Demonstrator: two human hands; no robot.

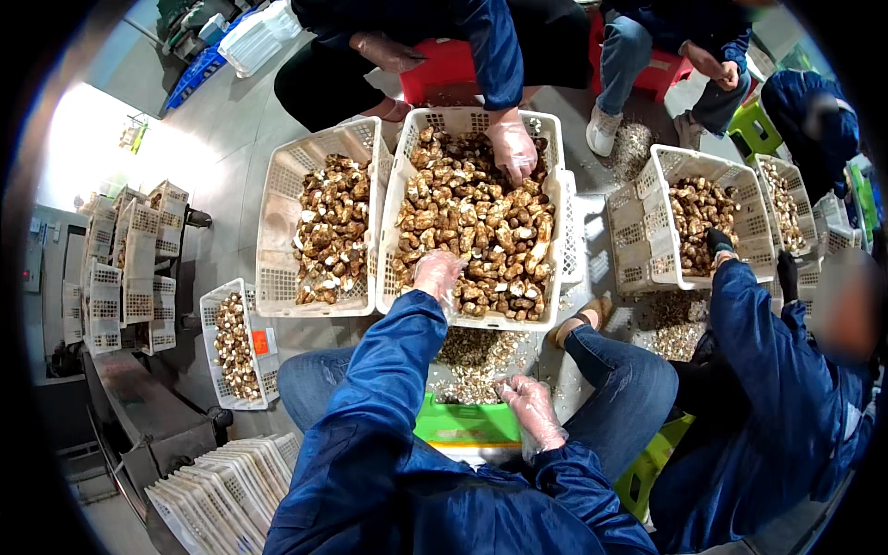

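My left hand (438,275), in a clear plastic glove, reaches over the near edge of a white perforated crate (390,222) and touches the brown-and-white mushrooms (472,222) heaped in it. Its fingertips are hidden from me. Above my lap, my gloved right hand (535,413) is closed, fingers curled in; whatever it grips is too small to make out. Pale trimmings (476,359) cover the floor between that crate and a green stool edge (467,423). Across from me, a co-worker's gloved hand (513,148) dips into the same mushrooms.
Left of it stands a second mushroom crate (277,268), with a smaller one (215,370) nearer me. Empty-looking crates are stacked (139,231) at far left, and flat white crates (227,490) lean at lower left. A co-worker sits at right beside another mushroom crate (661,199).
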